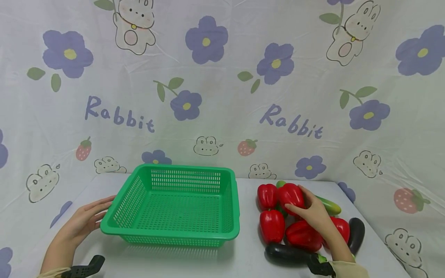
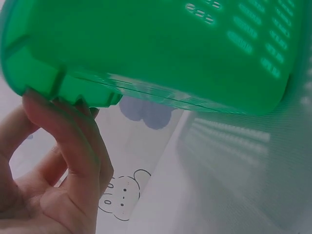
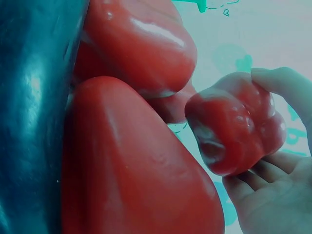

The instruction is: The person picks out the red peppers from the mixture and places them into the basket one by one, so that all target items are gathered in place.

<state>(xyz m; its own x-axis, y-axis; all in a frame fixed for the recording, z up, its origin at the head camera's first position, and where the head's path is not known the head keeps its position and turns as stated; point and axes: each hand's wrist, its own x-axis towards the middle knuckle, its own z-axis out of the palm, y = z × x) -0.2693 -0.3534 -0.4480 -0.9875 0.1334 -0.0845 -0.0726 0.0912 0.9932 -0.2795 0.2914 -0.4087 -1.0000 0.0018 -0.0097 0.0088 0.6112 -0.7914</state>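
Note:
On the table's left half stands a green plastic basket (image 1: 180, 210) with slotted walls and nothing inside. My left hand (image 1: 81, 224) is at its left side, fingertips touching the rim from outside; the left wrist view shows these fingers (image 2: 78, 141) loosely bent against the rim's edge. With thumb and fingers on either side, my right hand (image 1: 314, 212) holds a red bell pepper (image 1: 291, 196) over the vegetables on the right. In the right wrist view this pepper (image 3: 239, 126) is between the thumb above and the fingers below.
Around the right hand lie several red bell peppers (image 1: 272, 226), a dark eggplant (image 1: 286, 253) in front, another eggplant (image 1: 356, 235) at the right, and a green cucumber-like vegetable (image 1: 330, 206). A patterned cloth (image 1: 222, 127) hangs behind the white table (image 1: 248, 251).

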